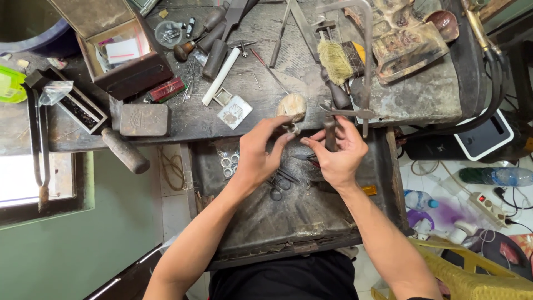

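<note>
My left hand (260, 151) pinches a small silvery piece (292, 129) against the worn wooden bench peg (292, 105) at the front edge of the workbench. My right hand (338, 154) is closed around the dark handle of a jeweller's saw (355, 66), whose metal frame rises over the bench. The two hands almost touch above an open metal drawer (250, 222). Small silver rings (229, 163) and pliers (280, 186) lie in the drawer beneath my hands.
The dark bench (422, 94) holds a bristle brush (335, 61), a white stick (221, 76), gravers with wooden handles (208, 33), a small square metal plate (234, 112), a metal tin (144, 120) and an open box (125, 55). A power strip (487, 206) and bottles lie on the floor at right.
</note>
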